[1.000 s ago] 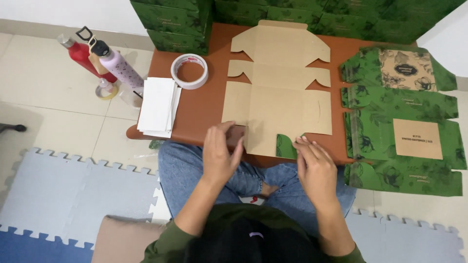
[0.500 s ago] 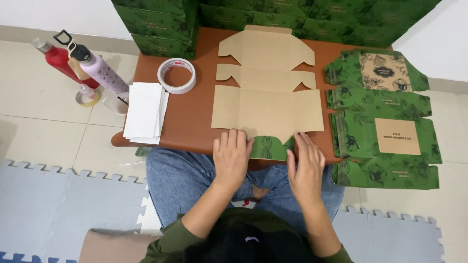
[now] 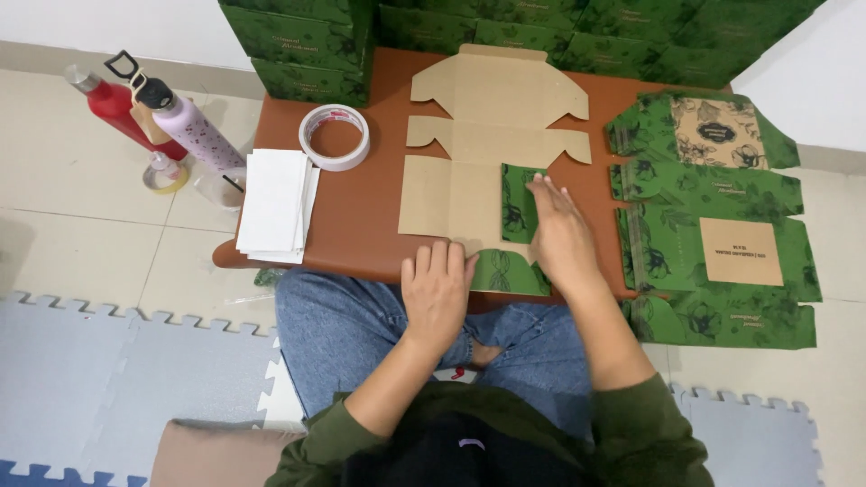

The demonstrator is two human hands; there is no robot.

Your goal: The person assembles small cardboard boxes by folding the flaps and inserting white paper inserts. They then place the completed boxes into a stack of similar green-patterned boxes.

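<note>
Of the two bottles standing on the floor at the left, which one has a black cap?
The pale lilac speckled bottle, the one closer to the low brown table. Its cap is black with a loop handle; the red bottle behind it has a silver cap.

The flat box blank [image 3: 469,194] is seen to be matt brown cardboard on its upper face, with its folded-over flaps [image 3: 519,203] printed in green with a leaf pattern and a slight sheen. The stack of flattened boxes [image 3: 713,216] is made of the same printed card, with two plain brown paper-like panels. The worktop [image 3: 370,212] is covered in a smooth reddish-brown surface with a low gloss. The tape roll [image 3: 334,137] looks like pale paper tape. The white sheets [image 3: 273,200] are matt paper. The bottles [image 3: 185,126] appear smooth and coated. The jeans [image 3: 343,329] are woven denim; the floor mats [image 3: 117,379] look like soft foam.
</note>
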